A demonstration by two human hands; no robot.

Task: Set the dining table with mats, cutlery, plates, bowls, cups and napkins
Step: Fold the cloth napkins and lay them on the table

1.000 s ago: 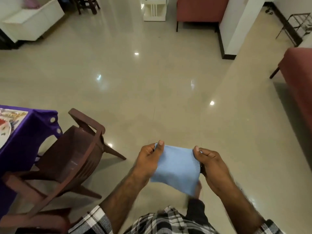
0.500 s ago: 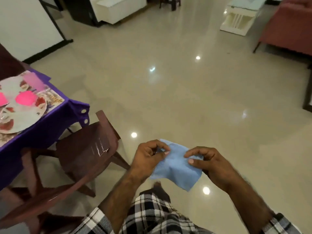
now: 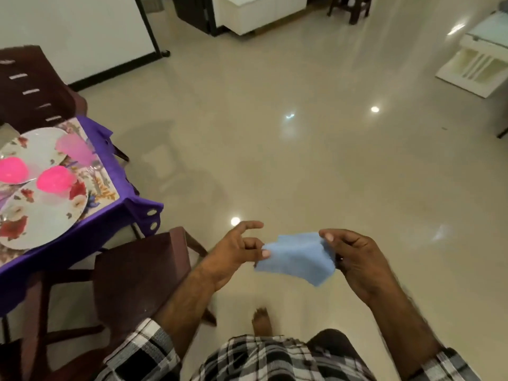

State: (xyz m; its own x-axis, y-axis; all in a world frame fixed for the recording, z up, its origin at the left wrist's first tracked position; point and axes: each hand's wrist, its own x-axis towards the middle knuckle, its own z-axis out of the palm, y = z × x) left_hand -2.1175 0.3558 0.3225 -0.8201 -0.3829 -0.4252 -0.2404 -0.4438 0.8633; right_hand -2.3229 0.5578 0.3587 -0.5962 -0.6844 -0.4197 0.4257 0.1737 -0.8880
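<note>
Both hands at waist height: left hand (image 3: 233,254) & right hand (image 3: 354,259) pinch blue napkin (image 3: 298,257) edges.

Matt blue cloth napkin (image 3: 297,257); glossy floor (image 3: 275,160); glazed plates (image 3: 41,213).

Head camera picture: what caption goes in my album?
Both hands pinch a light blue cloth napkin beside the purple-clothed table.

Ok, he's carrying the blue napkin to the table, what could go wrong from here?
1. Both hands, left hand and right hand, pinch only the edges of the blue napkin; that light grip could slip.
2. The brown chair stands between him and the table.
3. The corner setting is crowded; pink cups could tip.
</note>
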